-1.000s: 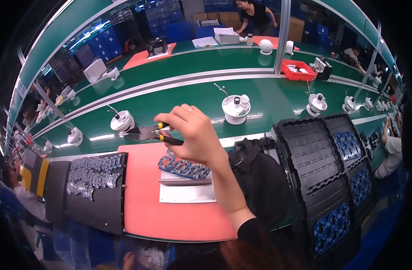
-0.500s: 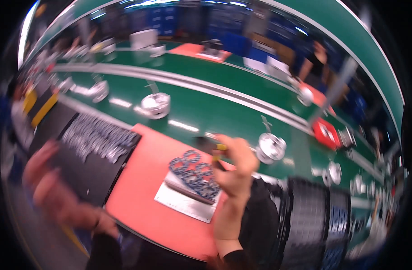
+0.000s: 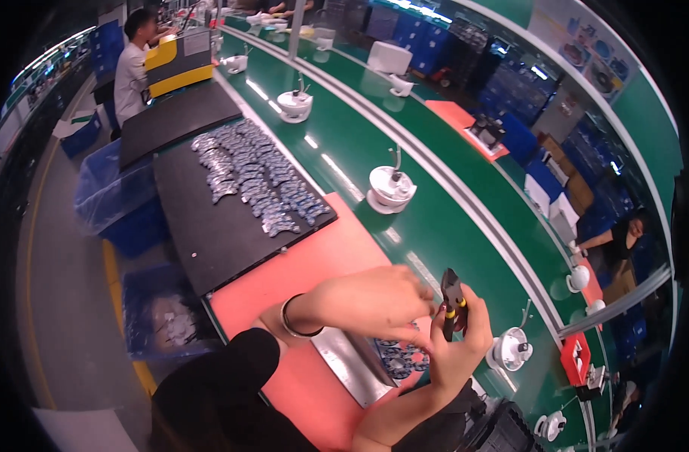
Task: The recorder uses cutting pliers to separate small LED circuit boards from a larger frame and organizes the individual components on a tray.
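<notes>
Yellow-and-black pliers (image 3: 451,290) jut from the right grip (image 3: 459,350), clenched on them; left grip (image 3: 371,303) unclear.

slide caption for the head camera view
Right hand holding pliers beside the left hand, over a pink mat with a blue circuit board and metal fixture.

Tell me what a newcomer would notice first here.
Probably the yellow-and-black pliers in the right hand, beside the left hand that reaches over the pink mat. Next, the green conveyor beyond, with white round housings spaced along it, and circuit boards in rows on the black panel at left.
</notes>
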A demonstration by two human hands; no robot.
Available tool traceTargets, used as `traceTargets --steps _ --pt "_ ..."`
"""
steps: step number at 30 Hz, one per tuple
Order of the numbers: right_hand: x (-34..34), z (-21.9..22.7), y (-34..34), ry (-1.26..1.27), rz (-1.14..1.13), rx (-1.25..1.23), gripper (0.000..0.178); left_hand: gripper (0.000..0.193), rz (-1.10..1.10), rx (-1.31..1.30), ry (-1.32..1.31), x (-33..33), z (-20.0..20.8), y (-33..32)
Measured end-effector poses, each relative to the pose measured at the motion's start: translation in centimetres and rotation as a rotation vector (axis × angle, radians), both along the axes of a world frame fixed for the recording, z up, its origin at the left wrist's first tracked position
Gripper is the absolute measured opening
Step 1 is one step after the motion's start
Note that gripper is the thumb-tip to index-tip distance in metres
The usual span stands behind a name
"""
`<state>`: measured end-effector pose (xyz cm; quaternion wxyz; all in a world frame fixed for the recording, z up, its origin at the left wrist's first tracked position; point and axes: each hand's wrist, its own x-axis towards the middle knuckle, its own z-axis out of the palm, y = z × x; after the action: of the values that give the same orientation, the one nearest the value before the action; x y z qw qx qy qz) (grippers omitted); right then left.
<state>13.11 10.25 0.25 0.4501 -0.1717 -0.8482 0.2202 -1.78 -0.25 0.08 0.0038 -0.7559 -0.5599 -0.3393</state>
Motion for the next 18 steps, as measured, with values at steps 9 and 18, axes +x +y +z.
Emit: traceTargets --steps 9,18 --pt "-3.3 -1.2 -0.5 -0.13 0.024 0.075 0.052 0.049 0.168 -0.174 -0.028 -2.2 1.3 -0.7" --pt "-4.5 -2.8 -1.2 0.192 0.189 -0.409 0.046 0.051 0.133 0.058 -0.147 -1.7 0.0 0.1"
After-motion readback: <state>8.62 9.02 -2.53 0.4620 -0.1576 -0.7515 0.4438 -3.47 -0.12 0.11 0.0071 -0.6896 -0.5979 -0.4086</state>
